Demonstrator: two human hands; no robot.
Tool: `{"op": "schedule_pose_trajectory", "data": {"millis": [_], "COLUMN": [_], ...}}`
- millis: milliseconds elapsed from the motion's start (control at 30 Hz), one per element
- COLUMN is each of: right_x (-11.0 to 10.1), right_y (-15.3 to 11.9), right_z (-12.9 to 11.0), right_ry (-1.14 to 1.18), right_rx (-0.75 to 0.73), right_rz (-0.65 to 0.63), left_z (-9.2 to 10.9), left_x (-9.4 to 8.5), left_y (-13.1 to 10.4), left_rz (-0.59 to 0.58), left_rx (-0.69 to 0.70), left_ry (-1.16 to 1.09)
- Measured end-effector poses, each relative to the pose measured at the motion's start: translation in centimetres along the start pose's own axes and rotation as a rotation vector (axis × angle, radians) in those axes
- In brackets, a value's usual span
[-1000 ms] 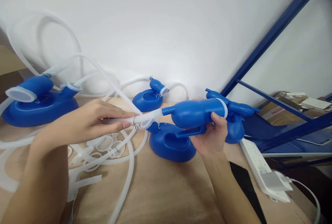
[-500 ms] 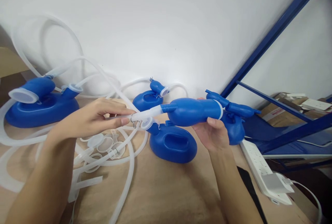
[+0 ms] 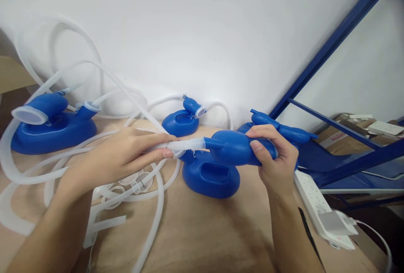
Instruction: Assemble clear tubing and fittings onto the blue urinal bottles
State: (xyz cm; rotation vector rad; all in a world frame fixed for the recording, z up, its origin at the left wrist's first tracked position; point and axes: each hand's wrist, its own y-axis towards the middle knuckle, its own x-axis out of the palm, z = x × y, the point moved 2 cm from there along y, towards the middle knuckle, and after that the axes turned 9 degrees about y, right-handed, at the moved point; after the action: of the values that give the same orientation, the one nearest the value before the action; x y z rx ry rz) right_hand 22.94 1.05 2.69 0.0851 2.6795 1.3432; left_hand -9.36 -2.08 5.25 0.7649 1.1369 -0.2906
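Observation:
My left hand (image 3: 135, 151) pinches a translucent tube (image 3: 189, 143) near its ribbed end. That tube meets the narrow spout of a blue plastic bottle (image 3: 233, 147), held level above the table. Around the bottle's wide right end, the fingers and thumb of my right hand (image 3: 274, 153) are wrapped, hiding most of its rim. Just below and behind it stands a blue container with a handle opening (image 3: 211, 180), its white-rimmed mouth partly covered by the tube and my left fingertips.
Blue containers (image 3: 57, 132) with coiled clear hoses stand at the left; another (image 3: 179, 122) is by the wall. Clear caps (image 3: 143, 180) and hoses lie on the table (image 3: 195, 239). At the right are more blue bottles (image 3: 293, 133), a power strip (image 3: 311, 197) and a blue metal rack (image 3: 334, 33).
My right hand has shifted from supporting the bottle underneath to gripping its right end from the side. Both hands, the tube and the bottle have moved slightly right and down.

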Motion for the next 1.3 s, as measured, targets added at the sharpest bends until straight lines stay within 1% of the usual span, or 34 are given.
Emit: {"op": "schedule_pose_trajectory", "data": {"millis": [67, 133, 233, 333, 433, 567, 733, 867, 967, 1033, 1167, 1300], "right_x": [-0.3, -0.5, -0.6, -0.7, -0.7, -0.8, -0.7, -0.3, 0.1, 0.4, 0.7, 0.5], "right_y": [0.2, 0.4, 0.3, 0.1, -0.1, 0.0, -0.1, -0.4, -0.8, -1.0, -1.1, -1.1], "right_z": [-0.3, -0.3, -0.3, -1.0, -2.2, -3.3, -3.3, -2.7, -1.9, -1.7, -1.8, -2.1], "right_ry": [-0.052, -0.052, -0.023, -0.012, -0.057, -0.098, -0.08, -0.063, 0.017, 0.023, 0.0, 0.044], "right_rx": [-0.061, -0.118, -0.179, -0.237, -0.266, -0.272, -0.258, -0.247, -0.224, -0.227, -0.25, -0.267], "right_rz": [-0.027, -0.029, 0.015, 0.045, 0.026, -0.023, -0.055, -0.003, 0.034, 0.053, 0.083, 0.068], "left_z": [0.4, 0.8, 1.3, 1.5, 1.8, 3.0, 4.7, 5.0, 5.2, 5.2, 5.1, 5.6], "left_x": [0.3, 0.6, 1.2, 1.8, 2.0, 1.5, 1.0, 1.4, 1.5, 1.5, 1.7, 1.7], "left_y": [0.1, 0.2, 0.3, 0.3, 0.1, 0.0, 0.2, 0.3, 0.3, 0.4, 0.6, 0.4], "left_rz": [-0.013, 0.01, 0.054, 0.069, 0.124, 0.195, 0.228, 0.194, 0.21, 0.211, 0.177, 0.171], "left_rx": [-0.021, -0.035, -0.032, -0.008, 0.057, 0.118, 0.171, 0.123, 0.107, 0.085, 0.077, 0.087], "left_ry": [0.067, 0.125, 0.149, 0.119, 0.137, 0.22, 0.286, 0.237, 0.149, 0.151, 0.152, 0.138]}}
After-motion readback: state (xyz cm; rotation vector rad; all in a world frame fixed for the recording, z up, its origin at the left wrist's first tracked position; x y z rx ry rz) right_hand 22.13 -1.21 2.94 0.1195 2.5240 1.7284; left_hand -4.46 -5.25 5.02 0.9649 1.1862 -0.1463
